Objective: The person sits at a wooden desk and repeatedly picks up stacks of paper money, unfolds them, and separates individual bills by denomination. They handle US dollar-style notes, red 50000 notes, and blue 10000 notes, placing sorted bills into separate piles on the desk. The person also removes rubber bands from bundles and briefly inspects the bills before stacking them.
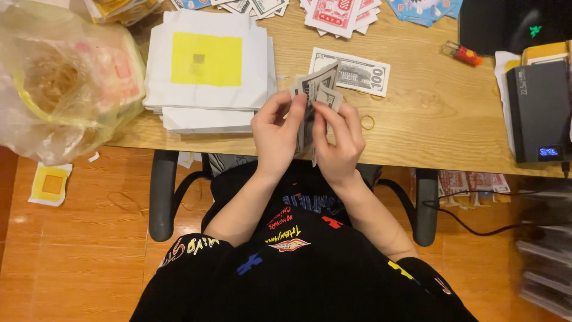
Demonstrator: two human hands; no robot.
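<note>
Counting in hand: left hand [275, 134] and right hand [338, 140] both gripped the notes [316, 95], fingers [296, 107] clenched for thumbing the next one.

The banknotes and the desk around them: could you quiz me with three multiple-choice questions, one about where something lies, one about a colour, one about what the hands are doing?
1. Where does the single flat banknote lie?
A. On the floor
B. On the wooden table, beyond the hands
C. Inside the plastic bag

2. What colour is the square on the top sheet of the white paper stack?
A. Yellow
B. Green
C. Blue

3. What are the hands doing?
A. Both rest empty on the table
B. Only one holds anything
C. Left hand and right hand together grip a bundle of banknotes

Answers: 1 B, the note lies flat on the tabletop past the fingers. 2 A, a yellow square fills the sheet's middle. 3 C, fingers of both hands close on the bundle.
</note>
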